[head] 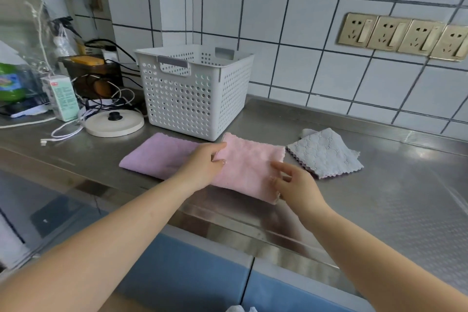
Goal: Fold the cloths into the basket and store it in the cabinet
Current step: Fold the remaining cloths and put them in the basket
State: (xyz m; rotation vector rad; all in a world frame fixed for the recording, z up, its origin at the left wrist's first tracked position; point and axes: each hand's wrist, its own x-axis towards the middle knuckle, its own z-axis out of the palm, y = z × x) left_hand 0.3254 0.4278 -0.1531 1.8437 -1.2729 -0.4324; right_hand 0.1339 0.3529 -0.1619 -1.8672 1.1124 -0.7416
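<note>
Pink cloth (250, 167) lies on the steel counter (379, 185), folded over a lilac cloth (157, 157). Left hand (205, 164) pinches its edge; right hand (293, 180) fingers spread loosely above it. Grey cloth (325, 153) rests just beside, white perforated basket (192, 94) behind.

We see pink cloth (249, 167) flat on steel bench (379, 185), left hand (205, 163) pinching its folded edge, right hand (293, 180) hovering over near corner, fingers loose. White perforated basket (192, 91) stands just behind; grey cloth (325, 153) lies right of pink.
</note>
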